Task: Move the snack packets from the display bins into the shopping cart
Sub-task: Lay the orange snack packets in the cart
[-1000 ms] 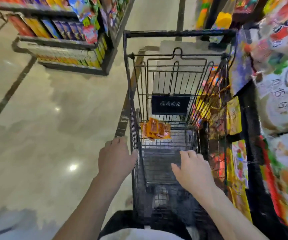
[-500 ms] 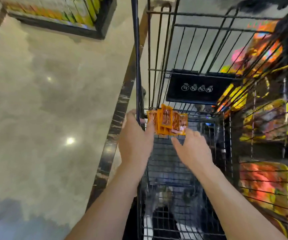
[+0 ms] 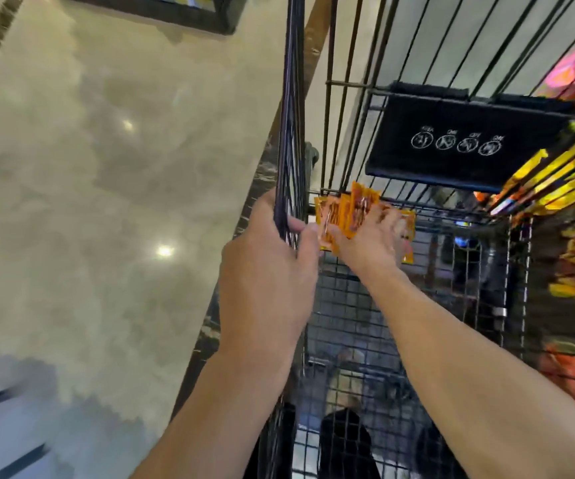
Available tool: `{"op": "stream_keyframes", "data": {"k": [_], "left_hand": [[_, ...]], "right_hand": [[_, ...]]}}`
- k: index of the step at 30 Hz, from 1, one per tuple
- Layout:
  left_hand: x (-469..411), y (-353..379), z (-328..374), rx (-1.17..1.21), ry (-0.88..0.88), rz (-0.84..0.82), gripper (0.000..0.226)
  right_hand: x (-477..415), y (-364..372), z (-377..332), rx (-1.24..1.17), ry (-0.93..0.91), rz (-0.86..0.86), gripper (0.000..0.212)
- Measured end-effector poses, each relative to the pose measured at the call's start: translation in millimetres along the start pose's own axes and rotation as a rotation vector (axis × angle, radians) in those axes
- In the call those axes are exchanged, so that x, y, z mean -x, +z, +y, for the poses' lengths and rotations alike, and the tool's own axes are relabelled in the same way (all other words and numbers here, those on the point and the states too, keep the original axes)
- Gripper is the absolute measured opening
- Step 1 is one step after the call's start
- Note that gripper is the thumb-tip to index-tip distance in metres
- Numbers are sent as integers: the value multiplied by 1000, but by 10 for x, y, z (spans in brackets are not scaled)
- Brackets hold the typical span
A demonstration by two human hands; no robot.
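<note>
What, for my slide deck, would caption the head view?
Left hand grips the shopping cart side wall while the right hand touches orange snack packets inside it.

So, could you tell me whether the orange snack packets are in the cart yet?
In: the orange snack packets sit inside the wire cart, under the right hand; the left hand grips its side wall.

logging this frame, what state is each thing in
shopping cart: upright, orange packets inside
orange packets: bunched together by the left wall, under the right hand
left hand: grips the cart's left wall
right hand: on the packets, grip unclear
</note>
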State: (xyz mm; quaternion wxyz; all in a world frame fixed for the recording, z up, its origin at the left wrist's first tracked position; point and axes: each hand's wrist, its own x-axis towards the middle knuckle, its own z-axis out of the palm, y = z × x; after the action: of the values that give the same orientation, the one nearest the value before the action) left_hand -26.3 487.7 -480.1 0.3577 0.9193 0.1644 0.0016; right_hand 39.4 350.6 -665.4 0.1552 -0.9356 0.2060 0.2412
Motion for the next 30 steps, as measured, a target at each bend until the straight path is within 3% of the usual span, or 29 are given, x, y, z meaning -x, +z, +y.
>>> {"op": "stream_keyframes", "data": {"k": [4,9,15,20,24,26,28,30], "left_hand": [[12,24,-14,-6,10,13,28],[13,39,4,25,6,25,24],[3,24,20,50,-15,18,24],[11,9,36,52,-4,29,21],[19,-15,63,52,-34,-18,21],[65,-48,76,-7,-48,-15,44],[154,-97,132,-41,53,126,66],[297,-81,296,-10,246,250,62]], "right_hand": [[-92,104,-53,75,55,-18,99],[-76,89,54,-81,38,13,36],[46,-44,259,-339,-22,45,7],[264,-126,416,-601,-148,105,17],[451,-262,586,-920,-109,75,23],[533,-337,723,-1054,-77,48,22],[614,-421,883,-1136,-67,1,24],[689,-503,1028,-1231,-73,-55,24]]}}
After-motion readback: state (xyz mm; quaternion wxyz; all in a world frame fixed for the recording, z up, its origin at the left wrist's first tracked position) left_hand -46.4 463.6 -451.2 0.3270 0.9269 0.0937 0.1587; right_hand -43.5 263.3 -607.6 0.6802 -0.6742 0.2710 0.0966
